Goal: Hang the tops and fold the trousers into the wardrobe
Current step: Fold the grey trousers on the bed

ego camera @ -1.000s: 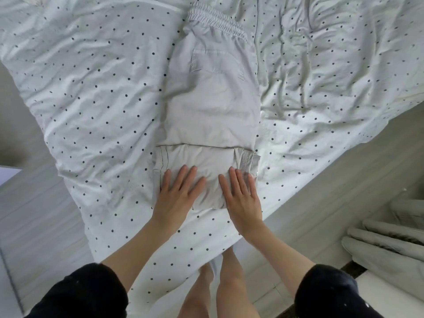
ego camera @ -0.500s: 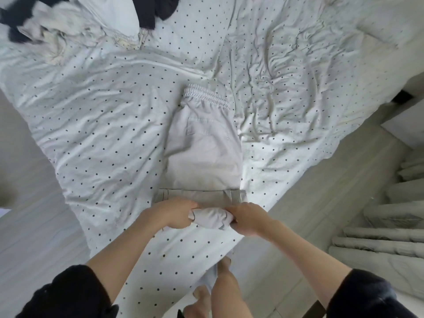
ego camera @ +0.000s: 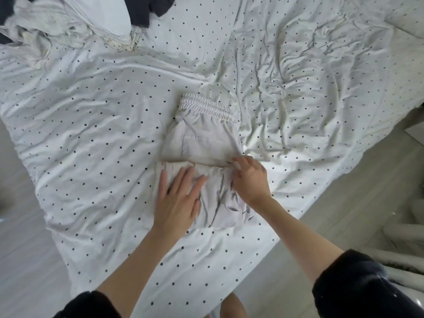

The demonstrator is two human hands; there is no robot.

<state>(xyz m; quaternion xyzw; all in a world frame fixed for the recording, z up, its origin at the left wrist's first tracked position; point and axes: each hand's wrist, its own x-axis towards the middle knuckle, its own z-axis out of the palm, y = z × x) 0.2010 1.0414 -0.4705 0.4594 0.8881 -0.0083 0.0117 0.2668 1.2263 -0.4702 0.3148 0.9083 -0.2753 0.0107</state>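
While the trousers (ego camera: 204, 157) are lying part-folded near the foot edge of the bed (ego camera: 91, 111), the folding step is judged to be in hand, not the hanging; the elastic waistband (ego camera: 206, 107) is pointing away from the person, and the leg ends are being laid out as a crumpled lower panel below a cross crease. The left hand (ego camera: 179, 200) is being pressed flat on that lower panel, fingers straight and slightly spread, holding nothing; the right hand (ego camera: 250, 177) is being worked at the right end of the crease, fingers (ego camera: 236, 162) curled and apparently pinching the cloth edge there, though the pinch itself is partly hidden by the hand.

Next move, as a judgement: the lower panel is needing to be smoothed and squared to the upper one, then carried over toward the waistband, both edges being kept in line; slippery, wrinkled cloth is likely to skew.

Against half a second ago: the roll of cloth then being gripped in both fists at the near edge is now being spread flat; the left hand is being opened; the right is being shifted up to the crease.

A heap of other clothes (ego camera: 68, 26) is lying at the far left corner of the bed; the wardrobe is not being shown.
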